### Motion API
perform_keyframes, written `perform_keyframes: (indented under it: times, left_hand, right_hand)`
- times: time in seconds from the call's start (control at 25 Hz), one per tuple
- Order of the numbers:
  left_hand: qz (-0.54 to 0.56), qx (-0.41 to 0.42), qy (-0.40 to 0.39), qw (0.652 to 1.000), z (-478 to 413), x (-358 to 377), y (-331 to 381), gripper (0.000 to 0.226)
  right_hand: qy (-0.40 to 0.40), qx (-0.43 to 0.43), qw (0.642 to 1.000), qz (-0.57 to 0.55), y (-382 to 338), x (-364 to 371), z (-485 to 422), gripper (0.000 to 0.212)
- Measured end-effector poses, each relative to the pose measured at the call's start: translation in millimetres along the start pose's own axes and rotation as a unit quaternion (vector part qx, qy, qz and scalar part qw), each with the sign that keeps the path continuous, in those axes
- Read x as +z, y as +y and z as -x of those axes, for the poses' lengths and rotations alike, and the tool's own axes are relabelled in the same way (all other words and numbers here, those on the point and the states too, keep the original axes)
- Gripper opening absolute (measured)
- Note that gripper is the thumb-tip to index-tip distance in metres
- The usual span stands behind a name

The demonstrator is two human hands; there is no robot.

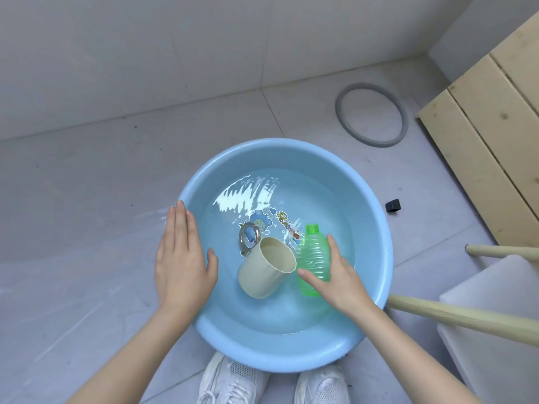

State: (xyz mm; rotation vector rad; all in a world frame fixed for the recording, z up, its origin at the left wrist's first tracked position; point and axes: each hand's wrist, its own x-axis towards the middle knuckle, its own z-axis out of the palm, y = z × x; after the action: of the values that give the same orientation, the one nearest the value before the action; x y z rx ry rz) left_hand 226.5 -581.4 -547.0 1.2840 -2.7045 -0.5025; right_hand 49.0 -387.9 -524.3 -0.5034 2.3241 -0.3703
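A light blue basin with shallow water stands on the tiled floor in front of my feet. In the water lie a beige cup on its side, a small metal strainer behind it, and a green plastic bottle with a green cap. My right hand grips the bottle from the right, thumb across its lower part. Over the basin's left rim, my left hand hovers flat with straight fingers and holds nothing.
A grey rubber ring lies on the floor behind the basin. Light wooden boards lean at the right, with a small black object near them. Wooden poles and a white block sit at right. White shoes are below.
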Motion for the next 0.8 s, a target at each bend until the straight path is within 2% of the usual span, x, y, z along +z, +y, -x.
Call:
perform_keyframes:
  times: [0.32, 0.8]
  left_hand:
    - [-0.008, -0.028, 0.01, 1.0, 0, 2, 2, 0.082]
    - [-0.024, -0.024, 0.008, 0.999, -1, 1, 3, 0.086]
  right_hand:
    - [-0.008, 0.029, 0.994, 0.102, -10, 11, -23, 0.104]
    - [0.014, 0.04, 0.994, 0.105, -15, 23, -28, 0.104]
